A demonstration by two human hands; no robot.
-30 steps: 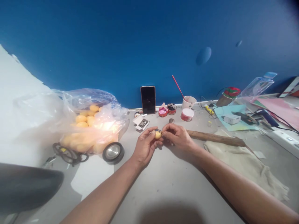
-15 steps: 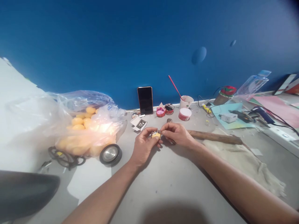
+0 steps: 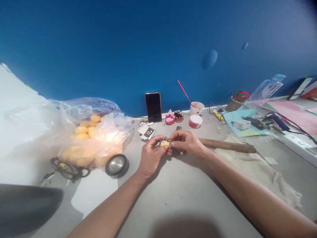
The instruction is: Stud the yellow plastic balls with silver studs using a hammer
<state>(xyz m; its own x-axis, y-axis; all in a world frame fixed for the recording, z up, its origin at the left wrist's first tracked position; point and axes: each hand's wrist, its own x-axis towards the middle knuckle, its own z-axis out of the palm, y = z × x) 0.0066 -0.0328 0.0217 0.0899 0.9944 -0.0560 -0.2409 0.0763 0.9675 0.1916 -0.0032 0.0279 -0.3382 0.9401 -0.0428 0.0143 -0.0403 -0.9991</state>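
Note:
Between its thumb and fingers, my left hand (image 3: pixel 151 155) grips a small yellow ball (image 3: pixel 165 143), whose upper part is covered with shiny metallic pieces. My right hand (image 3: pixel 186 142) has its thumb and fingers pinched together against the ball's right side; anything in that pinch is too small to make out. Just beyond my left hand stands an open white box (image 3: pixel 147 131) full of small metal pieces. A thick wooden handle (image 3: pixel 228 145) extends rightward from behind my right hand, partly hidden by it.
At left, a clear plastic bag (image 3: pixel 99 114) holds several yellow balls, with a round black-rimmed metal object (image 3: pixel 116 165) beside it. A phone (image 3: pixel 153 107) leans on the blue wall. Further right are a paper cup (image 3: pixel 197 109), red tub (image 3: pixel 195 121) and beige cloth (image 3: pixel 257 175).
The view has shifted slightly. The ball has turned in my left hand, bringing more of its metallic pieces into sight. My right fingers stay close against it.

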